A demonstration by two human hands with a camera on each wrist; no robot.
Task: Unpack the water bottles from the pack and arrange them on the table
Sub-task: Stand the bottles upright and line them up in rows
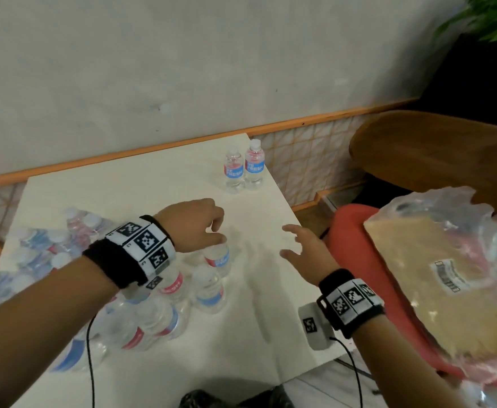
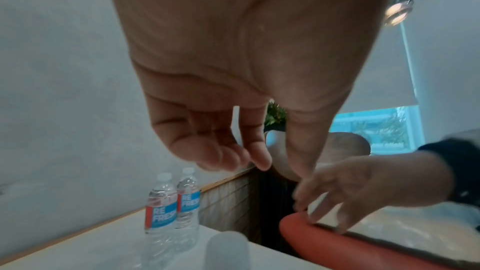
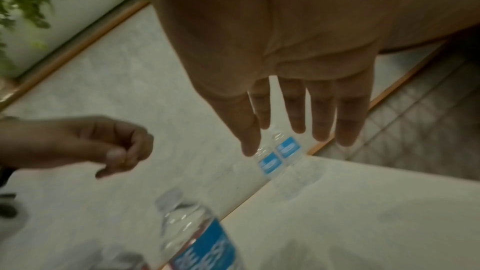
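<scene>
On the white table, a cluster of loose bottles is seen at the near left, two upright bottles touching at the far right corner, while the left hand is held loosely curled and empty above the cluster and the right hand is spread wide, empty, beside it.

Two upright bottles bear "RE FRESH" labels.

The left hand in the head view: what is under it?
Under the left hand stands a clear plastic water bottle with a blue and red label on the white table. The hand covers its cap; contact cannot be judged.
</scene>
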